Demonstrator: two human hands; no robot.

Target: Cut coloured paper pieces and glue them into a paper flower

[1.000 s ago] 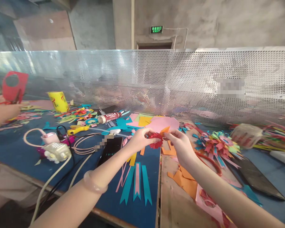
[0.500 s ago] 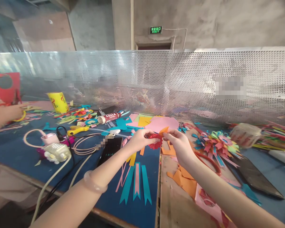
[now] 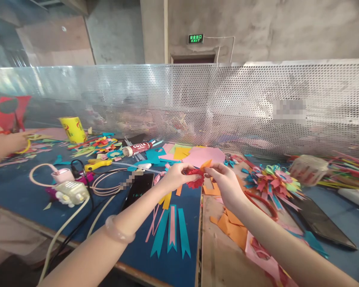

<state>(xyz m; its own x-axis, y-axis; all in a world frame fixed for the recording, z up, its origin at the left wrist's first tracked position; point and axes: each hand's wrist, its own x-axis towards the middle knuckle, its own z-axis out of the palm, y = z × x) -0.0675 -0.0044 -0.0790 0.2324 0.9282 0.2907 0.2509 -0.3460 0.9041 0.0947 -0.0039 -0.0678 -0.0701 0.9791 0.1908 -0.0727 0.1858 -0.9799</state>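
My left hand (image 3: 179, 175) is closed on a red paper flower (image 3: 195, 183) with a ruffled edge, held just above the table. Against its upper right side, my right hand (image 3: 223, 177) pinches a small orange paper piece (image 3: 207, 164). The fingertips of both hands come close together there, and part of the flower is hidden behind them. Below my hands lie teal paper strips (image 3: 184, 233) with notched ends, one with a pink strip (image 3: 173, 227) on top. Orange paper scraps (image 3: 231, 227) lie under my right forearm.
A phone (image 3: 140, 187), a glue gun's yellow handle (image 3: 98, 164) and a power socket with cables (image 3: 71, 191) sit to the left. A multicoloured paper rosette (image 3: 273, 181) and a dark tablet (image 3: 326, 219) are at right. A co-worker's hand (image 3: 8, 143) holds scissors by red paper.
My hands stay almost in place with the red flower and orange piece. At far left, the co-worker's red paper has tilted and shifted slightly.
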